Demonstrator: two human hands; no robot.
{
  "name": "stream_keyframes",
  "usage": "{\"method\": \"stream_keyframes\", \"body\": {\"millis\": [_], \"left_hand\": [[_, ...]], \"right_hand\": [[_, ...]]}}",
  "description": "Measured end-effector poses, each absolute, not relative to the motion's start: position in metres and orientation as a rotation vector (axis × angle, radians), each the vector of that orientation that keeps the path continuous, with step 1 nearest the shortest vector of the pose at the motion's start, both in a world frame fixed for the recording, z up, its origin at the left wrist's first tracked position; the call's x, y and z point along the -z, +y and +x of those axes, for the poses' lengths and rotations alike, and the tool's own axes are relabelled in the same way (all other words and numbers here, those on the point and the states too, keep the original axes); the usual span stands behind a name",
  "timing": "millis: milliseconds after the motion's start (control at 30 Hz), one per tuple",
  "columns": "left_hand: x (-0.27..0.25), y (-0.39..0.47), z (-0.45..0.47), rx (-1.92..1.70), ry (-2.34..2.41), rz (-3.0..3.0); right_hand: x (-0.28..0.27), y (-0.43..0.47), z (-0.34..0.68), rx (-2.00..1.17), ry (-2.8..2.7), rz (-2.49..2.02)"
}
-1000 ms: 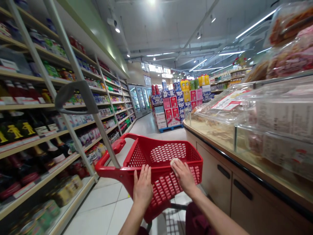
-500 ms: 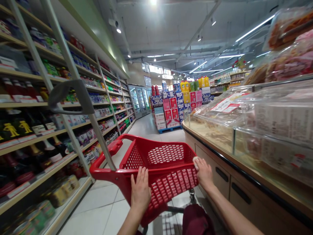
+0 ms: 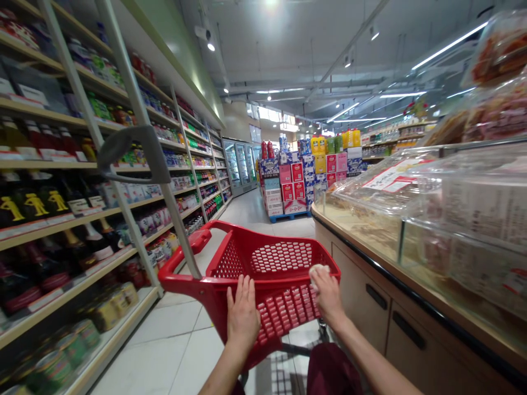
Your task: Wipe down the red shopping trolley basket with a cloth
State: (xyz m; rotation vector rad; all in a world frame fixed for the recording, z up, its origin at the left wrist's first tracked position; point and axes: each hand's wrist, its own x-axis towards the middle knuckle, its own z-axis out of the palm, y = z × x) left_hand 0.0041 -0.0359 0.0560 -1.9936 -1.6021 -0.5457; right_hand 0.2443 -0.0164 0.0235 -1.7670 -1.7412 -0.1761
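A red plastic shopping cart (image 3: 230, 281) stands in front of me, with perforated basket walls and a tall metal pole carrying a grey loop handle (image 3: 135, 154) at its left. My left hand (image 3: 242, 311) lies flat against the near side wall, just under the rim, fingers stretched upward. My right hand (image 3: 328, 296) is closed around a crumpled white cloth (image 3: 318, 273) at the near rim, close to the basket's right end. Part of the cloth is hidden by the fingers. Nothing shows inside the part of the basket I can see.
Shelves (image 3: 99, 215) of bottles and cans line the left. A display case (image 3: 354, 247) with clear packaged food boxes (image 3: 395, 178) runs close along the right. Farther ahead are stacked cartons (image 3: 288, 189) on a blue pallet and glass-door fridges (image 3: 241, 164).
My right hand has slid the cloth leftward along the rim, away from the basket's right corner. My left hand stays on the side wall. The view has shifted slightly.
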Motion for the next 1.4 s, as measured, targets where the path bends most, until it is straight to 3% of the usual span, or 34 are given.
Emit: {"method": "stream_keyframes", "body": {"millis": [100, 300, 467, 633, 833, 1033, 1200, 1400], "left_hand": [[-0.058, -0.035, 0.003, 0.503, -1.601, -2.018], [-0.063, -0.036, 0.007, 0.425, -1.647, -2.011], [-0.065, -0.037, 0.007, 0.415, -1.659, -2.02], [-0.065, -0.038, 0.008, 0.412, -1.654, -2.022], [-0.063, -0.035, 0.007, 0.419, -1.646, -2.04], [-0.063, -0.036, 0.008, 0.425, -1.643, -2.029], [-0.061, -0.036, 0.006, 0.417, -1.63, -2.041], [-0.059, -0.037, 0.006, 0.415, -1.638, -2.049]], "right_hand": [[-0.023, -0.017, 0.233, 0.203, -1.975, -1.54], [-0.022, -0.012, 0.253, 0.146, -1.561, -1.957], [-0.026, -0.014, 0.234, 0.186, -1.962, -1.563], [-0.032, -0.011, 0.261, 0.124, -1.59, -1.966], [-0.034, -0.013, 0.238, 0.179, -1.975, -1.572], [-0.031, -0.007, 0.264, 0.143, -1.614, -1.948], [-0.031, -0.01, 0.237, 0.17, -1.981, -1.555], [-0.028, -0.009, 0.252, 0.197, -1.628, -1.9]]}}
